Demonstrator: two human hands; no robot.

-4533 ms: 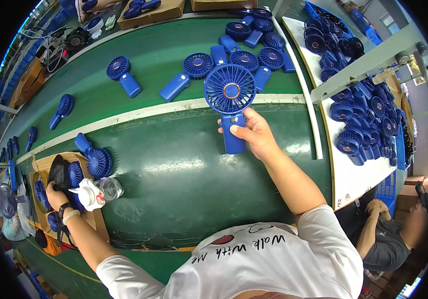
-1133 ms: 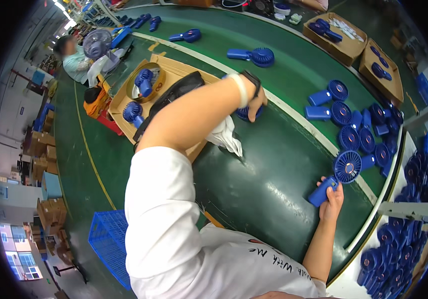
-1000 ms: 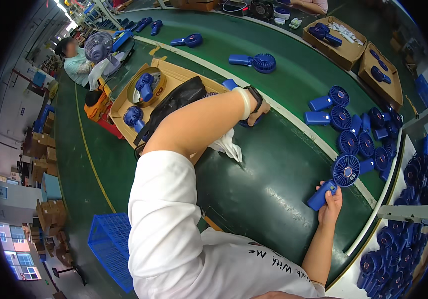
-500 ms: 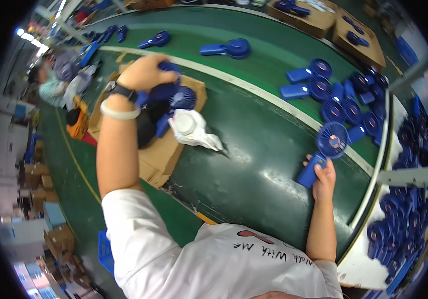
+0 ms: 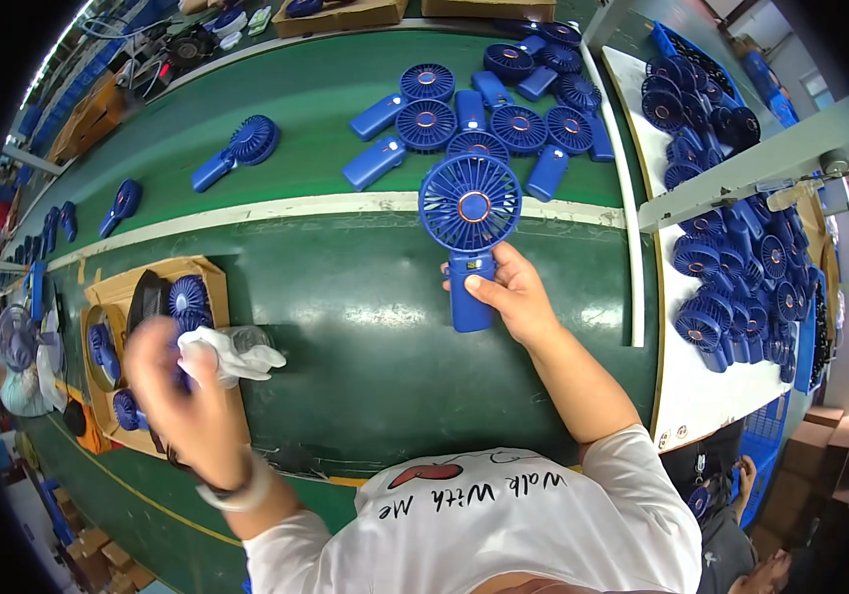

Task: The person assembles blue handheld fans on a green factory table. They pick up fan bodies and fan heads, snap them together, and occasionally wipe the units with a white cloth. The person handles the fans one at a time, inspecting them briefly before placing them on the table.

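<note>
Well to the left of the blue plastic handheld fan with a round slatted head, the reference for all places here, a shallow brown cardboard tray sits on the green worktop. It contains smaller-looking blue fans and a black mesh article; its low walls presumably keep them from straying.

The left hand, blurred, is over the tray, left of the reference fan and nearer the body. Thumb and fingers stand apart and no object is seen gripped. A crumpled white cloth-like item shows just beside it; contact cannot be determined.

Beyond the fan and to its left, a single blue fan lies on the green strip past the white dividing line.

The right hand is closed around the reference fan's handle, thumb across the front below a small display. The fan is upright above the worktop, front toward the wearer; the low grip appears chosen to leave head and display uncovered.

Directly beyond the fan, a cluster of blue fans lies flat, heads and handles overlapping. Well to its right, more are heaped on a white board, apparently for compact storage.
</note>
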